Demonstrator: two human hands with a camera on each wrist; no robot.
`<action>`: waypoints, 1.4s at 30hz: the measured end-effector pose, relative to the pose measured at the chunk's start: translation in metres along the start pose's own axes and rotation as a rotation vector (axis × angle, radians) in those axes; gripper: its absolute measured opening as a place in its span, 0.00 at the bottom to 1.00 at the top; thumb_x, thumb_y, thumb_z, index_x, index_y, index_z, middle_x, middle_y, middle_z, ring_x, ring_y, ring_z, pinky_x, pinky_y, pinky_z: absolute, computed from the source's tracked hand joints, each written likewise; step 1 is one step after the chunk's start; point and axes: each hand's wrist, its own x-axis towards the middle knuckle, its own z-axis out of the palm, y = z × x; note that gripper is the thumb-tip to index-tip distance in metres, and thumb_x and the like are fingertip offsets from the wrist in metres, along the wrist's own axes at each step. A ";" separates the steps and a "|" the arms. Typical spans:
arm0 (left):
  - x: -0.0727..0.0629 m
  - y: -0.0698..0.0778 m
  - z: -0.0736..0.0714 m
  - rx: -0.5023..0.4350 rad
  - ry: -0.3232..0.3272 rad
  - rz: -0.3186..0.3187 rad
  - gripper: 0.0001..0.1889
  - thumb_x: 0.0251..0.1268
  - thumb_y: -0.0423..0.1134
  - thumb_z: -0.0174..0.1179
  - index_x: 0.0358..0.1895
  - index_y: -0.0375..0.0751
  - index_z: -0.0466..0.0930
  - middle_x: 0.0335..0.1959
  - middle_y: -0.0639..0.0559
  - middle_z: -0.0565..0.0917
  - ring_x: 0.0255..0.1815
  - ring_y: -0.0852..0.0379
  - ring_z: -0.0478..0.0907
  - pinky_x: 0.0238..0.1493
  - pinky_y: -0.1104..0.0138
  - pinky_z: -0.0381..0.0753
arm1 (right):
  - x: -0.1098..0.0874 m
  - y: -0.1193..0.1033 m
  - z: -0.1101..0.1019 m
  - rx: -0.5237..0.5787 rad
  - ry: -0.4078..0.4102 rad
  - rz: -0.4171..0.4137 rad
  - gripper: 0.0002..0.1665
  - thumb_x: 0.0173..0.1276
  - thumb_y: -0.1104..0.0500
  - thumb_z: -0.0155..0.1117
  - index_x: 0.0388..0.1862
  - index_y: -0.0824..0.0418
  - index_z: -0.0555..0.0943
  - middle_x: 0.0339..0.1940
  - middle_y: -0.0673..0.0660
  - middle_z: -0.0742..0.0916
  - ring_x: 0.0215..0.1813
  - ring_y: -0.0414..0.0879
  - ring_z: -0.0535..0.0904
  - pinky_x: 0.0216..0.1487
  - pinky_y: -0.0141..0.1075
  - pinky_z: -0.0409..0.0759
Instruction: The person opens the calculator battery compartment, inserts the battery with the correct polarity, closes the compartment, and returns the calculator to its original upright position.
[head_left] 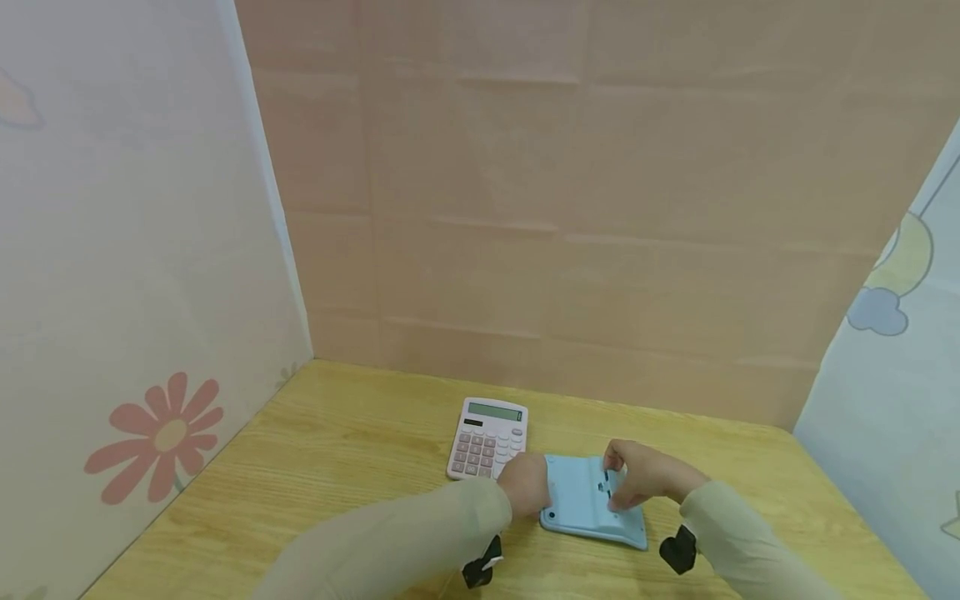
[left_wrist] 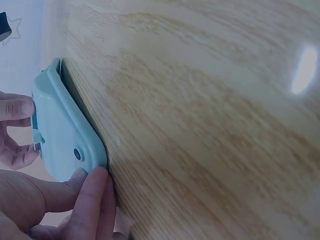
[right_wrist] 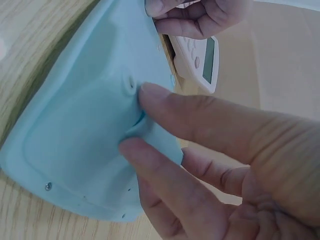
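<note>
A light blue calculator [head_left: 577, 492] lies face down on the wooden table, its back with small screws and a round dark foot turned up. My left hand [head_left: 525, 483] pinches its left edge, thumb on the back and fingers at the rim, as the left wrist view shows. My right hand [head_left: 645, 475] is over the raised part of the back. In the right wrist view its thumb and forefinger pinch at the small battery cover [right_wrist: 136, 127]; the fingers partly hide how far the cover is lifted. Dark slots show beside these fingers in the head view.
A pink calculator [head_left: 487, 437] lies face up just behind my left hand, its display [head_left: 495, 412] lit with a digit. The wooden table [head_left: 360, 433] is bounded by a brown back wall [head_left: 562, 208] and patterned side sheets [head_left: 150, 250].
</note>
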 end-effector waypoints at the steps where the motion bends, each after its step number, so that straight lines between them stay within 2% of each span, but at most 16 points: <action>1: 0.000 0.000 0.000 -0.002 -0.002 -0.001 0.07 0.56 0.30 0.66 0.26 0.33 0.77 0.13 0.50 0.75 0.12 0.59 0.71 0.15 0.72 0.64 | 0.000 0.000 0.000 0.001 -0.002 -0.009 0.30 0.43 0.76 0.76 0.41 0.67 0.69 0.43 0.62 0.69 0.34 0.49 0.73 0.34 0.41 0.82; 9: -0.003 -0.001 0.000 0.015 -0.003 0.020 0.08 0.57 0.31 0.64 0.24 0.33 0.77 0.13 0.51 0.74 0.14 0.58 0.71 0.16 0.71 0.66 | 0.000 0.003 0.002 -0.025 0.009 -0.018 0.30 0.43 0.74 0.77 0.42 0.66 0.68 0.44 0.62 0.71 0.32 0.48 0.76 0.33 0.40 0.82; 17: 0.000 0.000 0.002 0.042 0.016 0.023 0.06 0.56 0.29 0.64 0.24 0.34 0.78 0.12 0.52 0.74 0.13 0.59 0.71 0.16 0.72 0.66 | 0.000 0.002 -0.004 -0.032 -0.028 -0.039 0.30 0.45 0.73 0.77 0.43 0.66 0.68 0.44 0.62 0.70 0.30 0.48 0.76 0.33 0.40 0.82; 24: 0.001 -0.001 0.003 0.039 0.012 0.023 0.08 0.56 0.29 0.63 0.21 0.35 0.76 0.12 0.52 0.73 0.12 0.59 0.70 0.14 0.72 0.64 | 0.000 0.008 -0.010 0.008 -0.085 -0.043 0.30 0.48 0.71 0.76 0.45 0.67 0.67 0.47 0.64 0.70 0.33 0.49 0.79 0.37 0.41 0.83; 29: 0.002 0.000 0.004 0.049 0.008 0.014 0.08 0.56 0.29 0.62 0.22 0.36 0.76 0.12 0.52 0.73 0.11 0.59 0.68 0.13 0.72 0.63 | -0.002 0.007 -0.020 0.049 -0.097 -0.041 0.28 0.50 0.69 0.74 0.45 0.69 0.67 0.46 0.64 0.70 0.36 0.49 0.79 0.39 0.41 0.84; 33: 0.003 0.001 0.004 0.050 -0.002 -0.002 0.05 0.57 0.29 0.62 0.25 0.35 0.77 0.14 0.52 0.73 0.12 0.59 0.69 0.14 0.72 0.64 | -0.002 0.008 -0.034 0.021 -0.052 -0.038 0.29 0.52 0.67 0.74 0.46 0.71 0.66 0.47 0.67 0.70 0.37 0.49 0.79 0.40 0.41 0.84; 36: 0.004 0.001 0.005 0.050 -0.004 -0.003 0.05 0.57 0.29 0.62 0.27 0.35 0.76 0.16 0.51 0.73 0.14 0.58 0.70 0.15 0.71 0.64 | 0.001 0.010 -0.046 -0.028 0.020 -0.027 0.30 0.53 0.66 0.74 0.48 0.73 0.66 0.48 0.71 0.71 0.38 0.49 0.80 0.40 0.40 0.84; 39: 0.004 0.000 0.004 0.060 0.002 0.006 0.04 0.57 0.29 0.62 0.27 0.35 0.76 0.17 0.51 0.72 0.16 0.58 0.69 0.16 0.70 0.64 | 0.006 0.016 -0.057 -0.047 0.071 -0.037 0.31 0.54 0.67 0.73 0.50 0.75 0.65 0.51 0.76 0.70 0.44 0.54 0.79 0.42 0.42 0.84; 42: 0.004 0.000 0.004 0.058 0.008 0.012 0.05 0.57 0.29 0.61 0.27 0.35 0.75 0.17 0.51 0.72 0.16 0.57 0.68 0.16 0.70 0.63 | 0.011 0.022 -0.062 -0.120 0.120 -0.061 0.31 0.54 0.66 0.73 0.50 0.75 0.66 0.52 0.77 0.71 0.51 0.62 0.75 0.44 0.46 0.82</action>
